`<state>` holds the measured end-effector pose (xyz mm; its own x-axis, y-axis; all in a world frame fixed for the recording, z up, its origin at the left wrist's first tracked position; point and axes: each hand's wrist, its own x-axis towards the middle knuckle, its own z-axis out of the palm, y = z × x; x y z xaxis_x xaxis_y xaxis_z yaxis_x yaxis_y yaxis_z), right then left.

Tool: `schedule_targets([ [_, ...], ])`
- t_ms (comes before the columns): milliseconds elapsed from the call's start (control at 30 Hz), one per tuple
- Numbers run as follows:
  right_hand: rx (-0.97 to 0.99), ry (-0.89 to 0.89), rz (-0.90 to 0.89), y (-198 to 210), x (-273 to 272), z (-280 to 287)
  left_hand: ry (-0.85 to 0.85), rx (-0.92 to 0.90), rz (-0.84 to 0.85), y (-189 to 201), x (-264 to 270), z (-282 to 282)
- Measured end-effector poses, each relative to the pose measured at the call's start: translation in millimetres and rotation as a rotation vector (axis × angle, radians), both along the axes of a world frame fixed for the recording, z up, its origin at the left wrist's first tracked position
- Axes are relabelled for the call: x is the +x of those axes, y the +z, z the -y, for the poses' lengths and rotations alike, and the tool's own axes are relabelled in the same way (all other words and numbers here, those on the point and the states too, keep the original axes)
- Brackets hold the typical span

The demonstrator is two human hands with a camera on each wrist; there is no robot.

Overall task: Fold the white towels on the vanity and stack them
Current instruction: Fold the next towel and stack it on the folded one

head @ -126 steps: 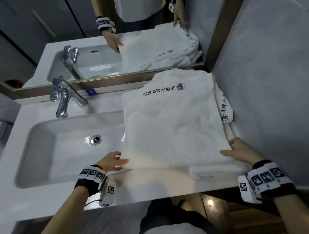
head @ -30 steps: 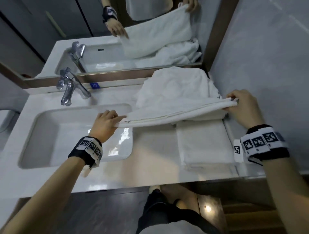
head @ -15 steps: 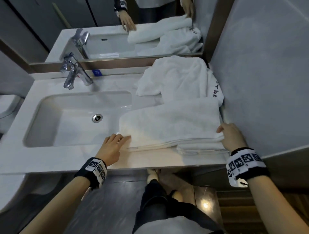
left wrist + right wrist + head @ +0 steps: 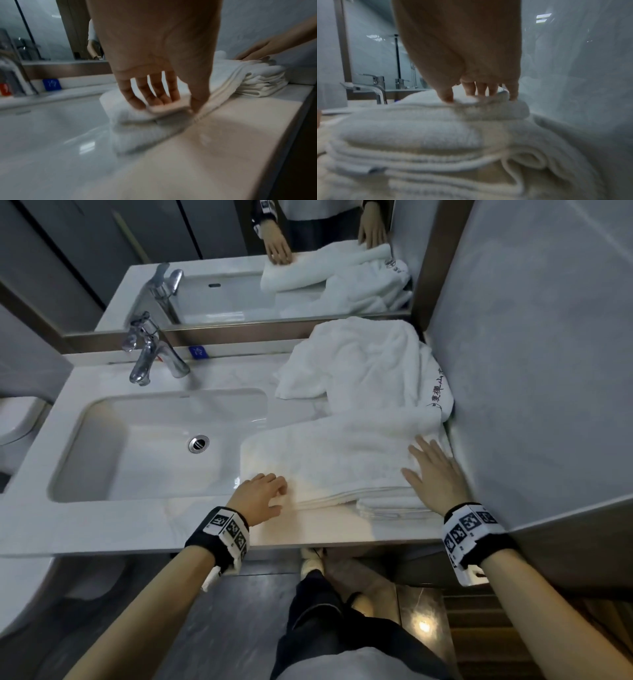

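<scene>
— Against half a second ago, what do we find changed on the counter (image 4: 144, 525)?

— The folded towel (image 4: 329, 460) lies where it lay, its right end over the small folded stack (image 4: 394, 506) at the counter's right front, its left end reaching over the corner of the sink (image 4: 102, 419). The loose towel pile (image 4: 366, 364) behind it is unmoved. Our hands are what differ. The right hand (image 4: 433, 474), which gripped the towel's right edge, now lies flat on top with fingers spread. The left hand (image 4: 260, 499) has slid from beside the near left corner onto it.

— And what do the wrist views give us that the head view does not?

— From the left wrist we see the left hand's fingers on top of the corner and the thumb beside its front edge, pinching the top layers. The head view shows only knuckles there. The right wrist view shows the right hand's fingertips (image 4: 447, 98) pressing into the towel's top, and the stack's layered edges below. Only the head view takes in the faucet (image 4: 150, 354) and the mirror (image 4: 239, 251).
</scene>
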<state>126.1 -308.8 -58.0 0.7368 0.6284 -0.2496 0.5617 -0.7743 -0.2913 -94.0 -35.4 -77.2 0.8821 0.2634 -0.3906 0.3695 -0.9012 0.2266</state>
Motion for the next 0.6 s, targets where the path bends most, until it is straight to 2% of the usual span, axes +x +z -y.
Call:
schedule_targets([
  [67, 0.13, -0.077, 0.044, 5, 3, -4, 0.001, 0.014, -0.052, 10, 11, -2],
  [100, 0.239, -0.11, 0.074, 8, 5, -9, 0.012, 0.039, -0.014, 14, 21, 0],
  [167, 0.429, -0.086, 0.156, 15, 4, -25, 0.077, 0.06, 0.189, 20, 45, 8],
  [233, 0.459, 0.078, 0.212, 19, -3, -48, 0.152, 0.007, 0.36, 20, 73, 24],
  [267, 0.411, 0.196, 0.226, 18, -8, -61, 0.163, -0.015, 0.35, 18, 86, 33],
  [333, 0.222, 0.413, 0.247, 11, -18, -83, 0.2, -0.053, 0.229, 6, 103, 50],
  [400, 0.01, 0.511, 0.261, -3, -22, -95, 0.257, -0.042, 0.14, -13, 105, 59],
  [467, -0.128, 0.504, 0.243, -18, -19, -95, 0.283, 0.04, 0.102, -29, 95, 58],
  [600, -0.133, 0.274, 0.206, -26, 3, -79, 0.215, 0.063, 0.102, -44, 87, 42],
])
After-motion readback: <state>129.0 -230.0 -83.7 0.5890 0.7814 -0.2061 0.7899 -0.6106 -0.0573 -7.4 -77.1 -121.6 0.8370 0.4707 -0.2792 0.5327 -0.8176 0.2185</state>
